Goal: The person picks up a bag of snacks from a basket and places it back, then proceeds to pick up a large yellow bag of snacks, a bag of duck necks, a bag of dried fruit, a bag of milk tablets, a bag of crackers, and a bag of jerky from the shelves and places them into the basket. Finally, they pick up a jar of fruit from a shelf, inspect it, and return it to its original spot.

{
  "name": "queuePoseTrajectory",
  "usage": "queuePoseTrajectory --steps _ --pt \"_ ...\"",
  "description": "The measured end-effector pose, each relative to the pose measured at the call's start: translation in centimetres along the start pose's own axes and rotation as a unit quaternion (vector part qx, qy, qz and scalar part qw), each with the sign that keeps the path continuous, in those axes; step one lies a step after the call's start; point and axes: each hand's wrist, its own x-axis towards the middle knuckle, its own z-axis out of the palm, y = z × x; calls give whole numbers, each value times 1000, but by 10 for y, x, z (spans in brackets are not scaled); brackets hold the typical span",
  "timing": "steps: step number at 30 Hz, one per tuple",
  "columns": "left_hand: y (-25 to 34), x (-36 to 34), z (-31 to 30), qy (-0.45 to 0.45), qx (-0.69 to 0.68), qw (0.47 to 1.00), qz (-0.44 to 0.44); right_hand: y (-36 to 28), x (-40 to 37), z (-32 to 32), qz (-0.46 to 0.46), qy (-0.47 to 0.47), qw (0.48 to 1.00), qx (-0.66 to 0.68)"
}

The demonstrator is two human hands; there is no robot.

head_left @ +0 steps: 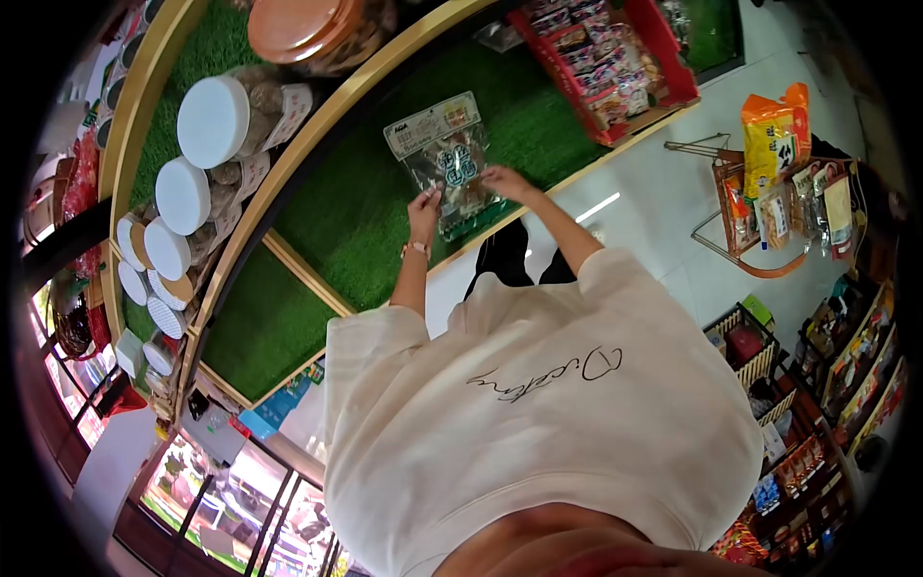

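Observation:
A clear plastic packet with a white printed header and dark lettering is over the green turf-covered shelf. At the packet's lower left edge, my left hand has its fingers closed on it. Across from it, my right hand pinches the right edge of the same packet. The packet's contents are too small to make out. Behind it the shelf surface shows, edged by a light wooden strip.
White-lidded jars line the curved upper shelf at left, with an orange-lidded jar above. A red box of small packets stands at upper right. A basket with bagged goods is at right, above loaded racks.

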Motion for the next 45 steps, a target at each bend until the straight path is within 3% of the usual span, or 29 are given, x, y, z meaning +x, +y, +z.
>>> queuePoseTrajectory --steps 1,4,5,7,10,14,17,21,24,28,37,40,45 --pt "5 -11 7 7 37 999 38 11 -5 1 -13 11 1000 27" --pt "6 -35 36 27 140 954 262 7 -45 -17 20 39 985 166" --pt "11 -46 50 18 140 951 277 9 -60 -23 4 72 978 196" --pt "20 -76 79 3 138 944 301 -7 -98 -46 71 95 965 235" --pt "45 -128 122 -53 169 938 298 0 -150 -88 36 98 970 218" --pt "60 -175 189 -180 97 930 304 11 -230 -155 4 136 958 253" --pt "82 -226 250 -268 190 880 343 58 -277 -201 -98 208 904 359" --pt "100 -279 331 -383 190 839 335 111 -352 -260 -202 273 806 485" --pt "93 -298 388 -425 150 823 346 119 -441 -285 -306 308 757 488" --pt "93 -344 460 -432 158 831 313 130 -529 -309 -352 438 682 468" --pt "55 -400 595 -488 142 800 320 189 -628 -364 -342 611 579 417" --pt "46 -406 620 -467 204 799 321 218 -639 -369 -316 616 576 435" --pt "37 -398 659 -518 227 779 268 260 -636 -378 -296 590 563 498"
